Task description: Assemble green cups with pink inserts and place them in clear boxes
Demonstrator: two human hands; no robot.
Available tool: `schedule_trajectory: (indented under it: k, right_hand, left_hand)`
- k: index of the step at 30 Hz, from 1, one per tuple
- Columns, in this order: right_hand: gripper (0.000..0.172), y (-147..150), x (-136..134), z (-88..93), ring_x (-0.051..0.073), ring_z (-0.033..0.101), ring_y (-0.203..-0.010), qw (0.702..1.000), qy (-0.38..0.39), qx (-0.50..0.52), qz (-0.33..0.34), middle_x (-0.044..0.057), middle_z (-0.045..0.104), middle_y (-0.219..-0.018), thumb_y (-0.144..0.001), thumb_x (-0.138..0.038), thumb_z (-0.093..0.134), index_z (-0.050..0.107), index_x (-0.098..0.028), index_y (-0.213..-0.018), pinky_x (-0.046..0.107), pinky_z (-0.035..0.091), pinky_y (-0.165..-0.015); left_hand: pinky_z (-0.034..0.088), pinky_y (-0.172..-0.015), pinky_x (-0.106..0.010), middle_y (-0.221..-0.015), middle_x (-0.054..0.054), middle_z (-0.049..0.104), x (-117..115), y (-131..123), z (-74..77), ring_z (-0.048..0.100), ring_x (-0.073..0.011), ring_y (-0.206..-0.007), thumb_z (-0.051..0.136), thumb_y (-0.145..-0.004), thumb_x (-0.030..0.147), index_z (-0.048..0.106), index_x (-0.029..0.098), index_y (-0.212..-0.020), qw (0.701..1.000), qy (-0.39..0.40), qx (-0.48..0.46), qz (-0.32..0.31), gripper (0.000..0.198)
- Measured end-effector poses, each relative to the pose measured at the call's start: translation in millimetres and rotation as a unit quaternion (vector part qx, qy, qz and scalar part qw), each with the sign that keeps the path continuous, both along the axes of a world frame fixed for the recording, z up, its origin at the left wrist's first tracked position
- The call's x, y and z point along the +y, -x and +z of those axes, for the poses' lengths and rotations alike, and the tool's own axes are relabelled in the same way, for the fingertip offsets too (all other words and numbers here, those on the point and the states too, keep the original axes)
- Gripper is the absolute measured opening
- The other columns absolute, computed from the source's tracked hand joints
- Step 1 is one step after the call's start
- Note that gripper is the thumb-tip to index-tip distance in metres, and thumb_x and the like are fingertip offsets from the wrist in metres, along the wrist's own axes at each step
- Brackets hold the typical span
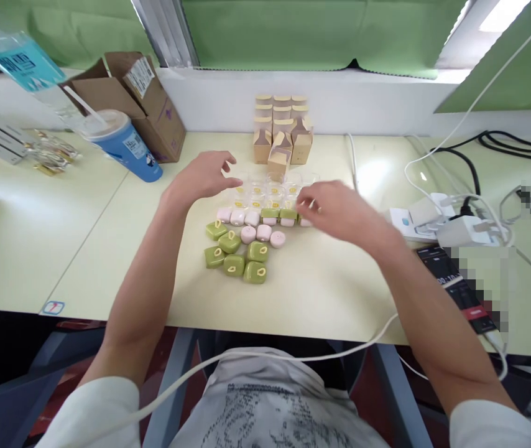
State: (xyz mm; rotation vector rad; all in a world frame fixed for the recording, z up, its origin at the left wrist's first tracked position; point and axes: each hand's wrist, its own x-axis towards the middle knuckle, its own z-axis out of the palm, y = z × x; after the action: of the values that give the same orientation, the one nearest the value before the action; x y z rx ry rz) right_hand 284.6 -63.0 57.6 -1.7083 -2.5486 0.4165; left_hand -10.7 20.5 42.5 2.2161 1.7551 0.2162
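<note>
In the head view, your left hand (204,175) hangs over the surface (321,280) with thumb and fingers apart, nothing between them, just beside the left end of the clear cups (275,190); your right hand (331,206) is at the right end of the rows, its fingers curled down near the pink pieces (252,218), though you cannot tell whether they are clamped on anything.

The clear cups, with yellow marks, stand in rows between your hands; nearer you comes a row of pink pieces, those toward the right topped with green pieces (234,266), and three more pink ones lie just in front; six loose green pieces with pale loops lie nearest you, toward the left.

Beyond the cups stand small open boxes (282,124) in a cluster; to the left are a blue cup (130,149) with a straw and a cardboard box (165,121); to the right are a power strip (410,225) and a phone (456,286).
</note>
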Motion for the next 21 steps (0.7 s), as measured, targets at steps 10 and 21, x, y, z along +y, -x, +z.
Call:
schedule_trajectory:
  k: [10, 21]
  right_hand:
    - [0.068, 51.1, -45.3, -58.8, 0.04, 0.063, -0.143, 0.985, -0.024, -0.06, 0.161, 0.023, 0.061, -0.164, -0.104, 0.003, 0.045, 0.055, -0.016, -0.168, 0.049, 0.062, -0.101]
    - [0.044, 62.1, -56.5, -82.2, 0.035, 0.066, -0.135, 0.994, -0.038, 0.005, 0.1, 0.023, 0.063, -0.155, -0.11, -0.014, 0.048, 0.06, -0.014, -0.152, 0.043, 0.063, -0.088]
  left_hand:
    - [0.051, -0.126, -0.057, -0.149, -0.017, 0.077, -73.3, 9.5, -58.0, 0.063, -0.037, -0.142, 0.048, -0.111, 0.043, 0.073, 0.019, -0.152, 0.973, -0.037, -0.055, -0.222, 0.054]
    - [0.044, -0.124, -0.062, -0.135, -0.015, 0.078, -83.8, -3.5, -64.7, 0.062, -0.038, -0.134, 0.051, -0.107, 0.049, 0.071, 0.021, -0.133, 0.986, -0.016, -0.036, -0.161, 0.043]
